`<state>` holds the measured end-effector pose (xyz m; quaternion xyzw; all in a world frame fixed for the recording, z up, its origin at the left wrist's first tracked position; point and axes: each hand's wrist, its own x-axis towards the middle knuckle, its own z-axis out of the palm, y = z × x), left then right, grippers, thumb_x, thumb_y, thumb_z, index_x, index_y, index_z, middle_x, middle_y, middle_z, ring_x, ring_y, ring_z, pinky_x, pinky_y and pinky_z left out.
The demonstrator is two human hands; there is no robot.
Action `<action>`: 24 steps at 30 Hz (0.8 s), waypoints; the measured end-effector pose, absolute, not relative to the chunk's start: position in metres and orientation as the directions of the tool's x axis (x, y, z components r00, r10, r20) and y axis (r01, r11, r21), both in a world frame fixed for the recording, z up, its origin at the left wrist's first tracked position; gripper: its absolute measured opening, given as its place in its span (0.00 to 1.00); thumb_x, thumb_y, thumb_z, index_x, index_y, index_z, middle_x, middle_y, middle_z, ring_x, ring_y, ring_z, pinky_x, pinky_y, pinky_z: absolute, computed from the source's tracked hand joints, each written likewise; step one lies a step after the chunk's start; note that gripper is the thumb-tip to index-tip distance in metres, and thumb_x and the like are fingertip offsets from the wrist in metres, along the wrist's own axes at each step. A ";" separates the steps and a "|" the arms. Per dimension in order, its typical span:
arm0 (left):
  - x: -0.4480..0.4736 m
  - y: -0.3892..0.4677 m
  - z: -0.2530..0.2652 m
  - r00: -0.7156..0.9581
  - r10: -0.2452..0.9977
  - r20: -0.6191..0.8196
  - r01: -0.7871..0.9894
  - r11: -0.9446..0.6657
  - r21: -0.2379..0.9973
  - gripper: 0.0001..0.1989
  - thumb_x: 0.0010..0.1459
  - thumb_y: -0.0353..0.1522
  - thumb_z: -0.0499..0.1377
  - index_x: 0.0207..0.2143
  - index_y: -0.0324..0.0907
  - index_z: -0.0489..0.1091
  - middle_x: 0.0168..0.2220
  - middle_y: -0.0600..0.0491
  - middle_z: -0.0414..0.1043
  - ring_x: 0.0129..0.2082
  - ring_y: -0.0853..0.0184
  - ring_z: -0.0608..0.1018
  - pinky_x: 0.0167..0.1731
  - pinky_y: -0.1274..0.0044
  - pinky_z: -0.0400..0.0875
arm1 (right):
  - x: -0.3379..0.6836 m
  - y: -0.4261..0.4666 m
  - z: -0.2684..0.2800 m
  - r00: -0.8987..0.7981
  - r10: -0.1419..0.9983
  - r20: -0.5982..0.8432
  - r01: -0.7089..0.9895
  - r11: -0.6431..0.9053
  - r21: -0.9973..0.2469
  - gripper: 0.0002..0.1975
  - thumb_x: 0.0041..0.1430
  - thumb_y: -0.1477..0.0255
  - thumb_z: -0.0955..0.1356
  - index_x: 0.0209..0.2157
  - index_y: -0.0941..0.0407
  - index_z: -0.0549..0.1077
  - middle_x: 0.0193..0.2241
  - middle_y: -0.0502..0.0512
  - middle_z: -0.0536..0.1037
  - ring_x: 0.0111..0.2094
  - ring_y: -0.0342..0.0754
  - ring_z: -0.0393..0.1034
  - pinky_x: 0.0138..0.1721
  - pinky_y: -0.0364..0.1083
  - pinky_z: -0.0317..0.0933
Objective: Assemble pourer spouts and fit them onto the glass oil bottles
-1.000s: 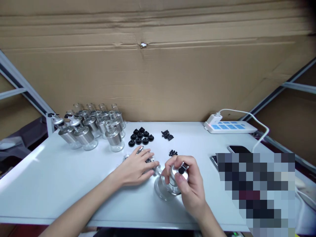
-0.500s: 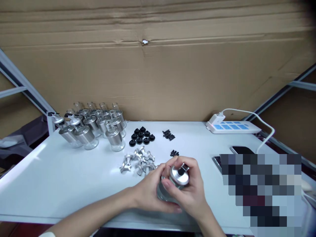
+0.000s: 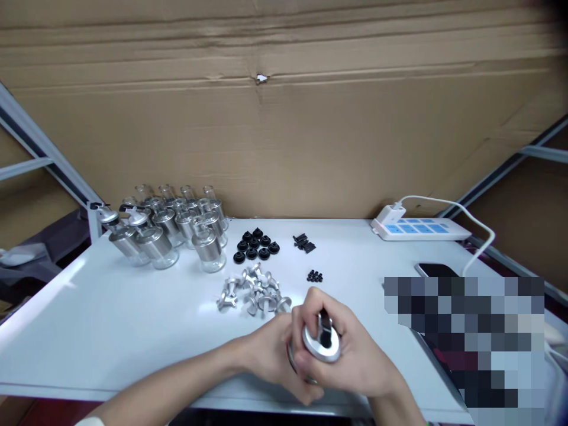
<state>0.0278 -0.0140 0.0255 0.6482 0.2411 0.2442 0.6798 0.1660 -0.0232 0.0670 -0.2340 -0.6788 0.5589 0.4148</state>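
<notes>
Near the table's front edge, my left hand (image 3: 277,355) is wrapped round a glass bottle (image 3: 290,356), mostly hidden by my fingers. My right hand (image 3: 350,349) is closed round the bottle's silver pourer cap (image 3: 331,350), which carries a black part on top. Cap and bottle are tilted, with the top facing me. Just beyond my left hand lies a heap of silver pourer caps (image 3: 266,302). Behind them sit several black round stoppers (image 3: 252,253). Small black caps (image 3: 315,276) and thin black lever pieces (image 3: 304,243) lie to the right.
At the back left stand several glass bottles with steel sleeves (image 3: 207,245); two at far left carry pourer tops (image 3: 138,218). A white power strip (image 3: 426,235) with a plugged-in cable (image 3: 479,222) lies back right, a phone (image 3: 437,270) before it. Cardboard (image 3: 310,148) walls the back.
My right hand has turned and closed more tightly over the pourer cap, and the cap tilts more towards me. Less of the bottle shows. The view has shifted slightly.
</notes>
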 end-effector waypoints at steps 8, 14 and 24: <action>0.027 -0.012 0.023 0.724 0.688 -0.050 0.036 0.035 0.999 0.18 0.32 0.22 0.62 0.25 0.41 0.57 0.23 0.62 0.57 0.23 0.77 0.60 0.21 0.82 0.54 | 0.160 -0.026 0.057 -0.461 0.799 0.386 -0.400 0.202 -0.894 0.15 0.54 0.70 0.69 0.31 0.51 0.56 0.24 0.45 0.66 0.21 0.40 0.59 0.23 0.41 0.56; 0.025 -0.010 0.033 0.732 0.680 0.048 -0.046 -0.021 0.999 0.21 0.34 0.26 0.65 0.31 0.41 0.58 0.28 0.61 0.58 0.27 0.74 0.63 0.24 0.82 0.56 | 0.150 -0.039 0.047 -0.100 0.814 0.572 -0.211 0.545 -0.812 0.12 0.58 0.72 0.68 0.37 0.49 0.58 0.28 0.48 0.69 0.25 0.43 0.67 0.26 0.43 0.64; 0.029 -0.012 0.027 0.733 0.679 0.035 -0.012 -0.038 0.999 0.20 0.35 0.26 0.65 0.31 0.41 0.59 0.28 0.60 0.60 0.28 0.73 0.66 0.26 0.81 0.63 | 0.159 -0.034 0.057 -0.245 0.870 0.429 -0.092 0.419 -0.903 0.11 0.61 0.62 0.65 0.37 0.51 0.57 0.25 0.48 0.68 0.25 0.44 0.64 0.26 0.44 0.62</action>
